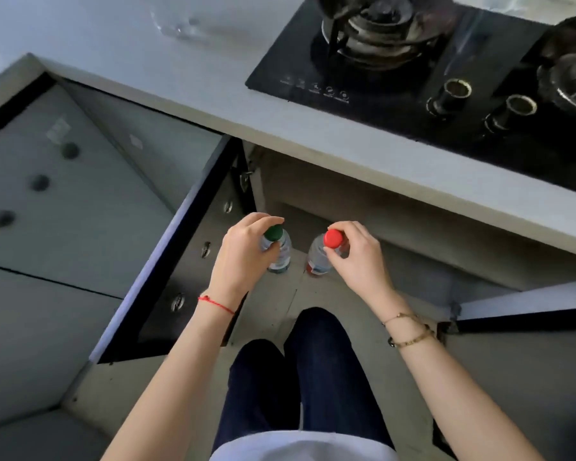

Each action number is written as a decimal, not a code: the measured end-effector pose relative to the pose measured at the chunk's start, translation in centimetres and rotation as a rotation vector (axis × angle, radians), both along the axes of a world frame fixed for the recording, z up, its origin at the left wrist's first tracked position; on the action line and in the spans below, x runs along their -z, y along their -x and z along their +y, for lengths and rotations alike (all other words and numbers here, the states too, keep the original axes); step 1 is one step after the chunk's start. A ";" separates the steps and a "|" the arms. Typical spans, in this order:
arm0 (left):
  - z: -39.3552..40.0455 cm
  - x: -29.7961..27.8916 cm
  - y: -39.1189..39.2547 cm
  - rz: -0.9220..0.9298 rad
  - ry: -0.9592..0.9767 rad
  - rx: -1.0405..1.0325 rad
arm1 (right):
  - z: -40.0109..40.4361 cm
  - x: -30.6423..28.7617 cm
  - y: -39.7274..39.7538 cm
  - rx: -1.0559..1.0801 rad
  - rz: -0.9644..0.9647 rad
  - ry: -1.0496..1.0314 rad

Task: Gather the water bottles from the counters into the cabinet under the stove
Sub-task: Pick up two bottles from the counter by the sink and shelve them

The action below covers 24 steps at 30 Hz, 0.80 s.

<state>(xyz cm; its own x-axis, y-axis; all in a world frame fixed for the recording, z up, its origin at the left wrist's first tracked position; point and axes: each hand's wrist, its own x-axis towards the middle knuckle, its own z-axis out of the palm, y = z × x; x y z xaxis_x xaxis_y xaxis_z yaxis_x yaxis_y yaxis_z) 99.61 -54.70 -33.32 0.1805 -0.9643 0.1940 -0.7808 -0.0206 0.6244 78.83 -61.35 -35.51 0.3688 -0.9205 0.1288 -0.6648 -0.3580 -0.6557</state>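
My left hand grips the neck of a clear water bottle with a green cap. My right hand holds the neck of a clear water bottle with a red cap. Both bottles are upright, side by side, at the front of the open cabinet under the black gas stove. Whether their bases touch the cabinet floor I cannot tell.
The left cabinet door stands open beside my left arm; the right door is open near my right wrist. The grey counter edge overhangs the opening. A clear glass item sits on the counter. My knees are below.
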 end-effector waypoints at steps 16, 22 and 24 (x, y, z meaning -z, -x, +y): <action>-13.1 31.3 -2.4 0.075 0.005 0.009 | -10.2 30.7 -3.1 0.000 0.072 0.019; -17.3 36.5 -3.3 0.084 -0.062 0.001 | -14.6 35.4 -4.3 0.031 0.110 0.036; -18.6 37.5 -3.3 0.074 -0.077 0.010 | -15.9 36.4 -4.5 0.054 0.118 0.012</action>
